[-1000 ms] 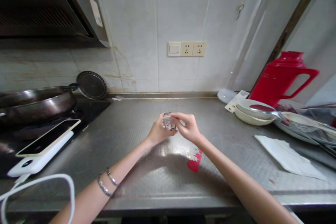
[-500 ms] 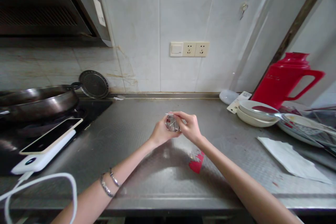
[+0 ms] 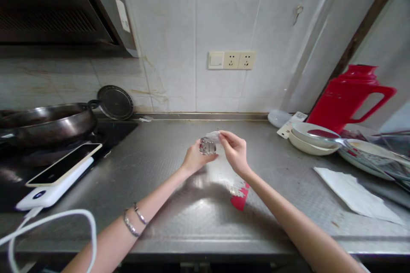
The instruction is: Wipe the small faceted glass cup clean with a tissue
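My left hand [image 3: 194,158] is wrapped round a small clear container [image 3: 208,146] that looks like glass, held above the middle of the steel counter [image 3: 166,217]. Between the thumb and fingers of my right hand [image 3: 235,150] is a thin whitish piece [image 3: 212,135], like tissue or film, stretching over the container's upper edge. Whether that piece is still joined to the container I cannot tell. A torn red scrap [image 3: 239,198] with a ragged silvery edge lies on the counter near my right forearm.
Left are a hob with a steel pan [image 3: 48,123], a phone [image 3: 64,165] and a white power bank [image 3: 53,190] with its cable. At right stand a red thermos jug [image 3: 346,98], stacked bowls [image 3: 314,145] and a white paper sheet [image 3: 355,196]. Sockets [image 3: 238,60] are on the wall.
My right hand has moved slightly right, away from the container, drawing the whitish piece with it. More of the container shows in my left hand.
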`<control>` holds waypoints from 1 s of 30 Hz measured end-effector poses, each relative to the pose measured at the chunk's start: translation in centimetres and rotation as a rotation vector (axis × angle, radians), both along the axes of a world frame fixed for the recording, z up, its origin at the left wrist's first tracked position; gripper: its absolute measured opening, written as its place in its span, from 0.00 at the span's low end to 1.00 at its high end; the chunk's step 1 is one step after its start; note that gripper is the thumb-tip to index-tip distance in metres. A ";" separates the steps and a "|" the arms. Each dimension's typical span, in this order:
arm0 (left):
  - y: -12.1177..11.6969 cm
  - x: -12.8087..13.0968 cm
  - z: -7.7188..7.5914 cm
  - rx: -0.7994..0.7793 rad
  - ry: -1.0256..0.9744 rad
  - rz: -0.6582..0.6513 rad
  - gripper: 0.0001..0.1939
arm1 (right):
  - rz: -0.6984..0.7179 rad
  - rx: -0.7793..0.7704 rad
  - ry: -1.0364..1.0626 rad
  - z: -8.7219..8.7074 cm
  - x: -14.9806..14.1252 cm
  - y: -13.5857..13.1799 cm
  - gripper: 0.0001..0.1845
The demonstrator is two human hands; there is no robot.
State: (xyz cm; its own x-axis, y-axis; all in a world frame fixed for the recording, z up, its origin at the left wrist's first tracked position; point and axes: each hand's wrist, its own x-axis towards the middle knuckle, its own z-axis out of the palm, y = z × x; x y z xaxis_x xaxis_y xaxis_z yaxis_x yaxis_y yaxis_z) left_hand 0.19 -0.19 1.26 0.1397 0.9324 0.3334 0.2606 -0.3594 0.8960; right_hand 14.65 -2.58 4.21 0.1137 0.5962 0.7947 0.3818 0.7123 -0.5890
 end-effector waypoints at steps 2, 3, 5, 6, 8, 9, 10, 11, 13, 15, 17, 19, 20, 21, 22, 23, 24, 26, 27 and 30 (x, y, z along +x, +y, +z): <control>-0.1 0.0 -0.1 0.026 0.044 0.025 0.27 | -0.051 0.101 -0.063 0.0 0.3 0.5 0.11; -0.2 0.0 -0.1 0.045 0.079 0.035 0.27 | -0.049 0.167 -0.142 0.0 0.5 0.6 0.12; -0.4 0.1 -0.1 0.084 0.157 0.065 0.25 | 0.000 0.273 -0.345 0.0 0.8 0.9 0.14; -0.5 0.2 -0.1 0.105 0.192 0.076 0.25 | 0.033 0.299 -0.444 -0.1 0.8 0.9 0.15; -0.6 0.2 -0.1 0.131 0.236 0.079 0.26 | 0.076 0.314 -0.593 -0.2 0.9 0.9 0.17; -0.6 0.3 -0.2 0.134 0.242 0.073 0.27 | 0.085 0.319 -0.640 -0.4 0.9 0.9 0.18; -0.6 0.2 -0.2 0.134 0.241 0.063 0.27 | 0.091 0.329 -0.671 -0.5 0.8 0.8 0.19; -0.5 0.2 -0.2 0.135 0.236 0.056 0.27 | 0.094 0.341 -0.687 -0.6 0.8 0.8 0.20; -0.3 0.2 -0.1 0.146 0.230 0.053 0.22 | 0.093 0.364 -0.691 -0.8 0.7 0.8 0.21; -0.2 0.1 0.1 0.161 0.234 0.053 0.18 | 0.091 0.382 -0.691 -0.8 0.6 0.7 0.21; -0.2 0.1 0.3 0.163 0.241 0.051 0.16 | 0.081 0.400 -0.691 -0.8 0.6 0.7 0.21; -0.4 0.1 0.5 0.161 0.237 0.045 0.16 | 0.073 0.417 -0.686 -0.7 0.6 0.6 0.20; -0.4 0.1 0.5 0.166 0.232 0.043 0.16 | 0.078 0.429 -0.682 -0.6 0.6 0.5 0.20; -0.4 0.0 0.6 0.170 0.225 0.035 0.15 | 0.091 0.444 -0.680 -0.5 0.7 0.4 0.20; -0.4 0.0 0.6 0.165 0.210 0.024 0.14 | 0.114 0.461 -0.684 -0.3 0.7 0.3 0.19; -0.4 -0.1 0.6 0.141 0.181 0.006 0.13 | 0.144 0.473 -0.687 -0.2 0.7 0.2 0.19; -0.4 -0.1 0.7 0.096 0.136 -0.023 0.13 | 0.175 0.475 -0.681 0.0 0.7 0.1 0.18; -0.4 -0.2 0.8 -0.036 0.023 -0.101 0.15 | 0.206 0.438 -0.614 0.3 0.6 -0.1 0.17; -0.4 -0.3 0.9 -0.100 -0.027 -0.136 0.17 | 0.190 0.397 -0.549 0.4 0.6 -0.1 0.17; -0.6 -0.1 1.2 -0.212 -0.130 -0.151 0.20 | 0.031 0.246 -0.301 0.7 0.9 0.2 0.14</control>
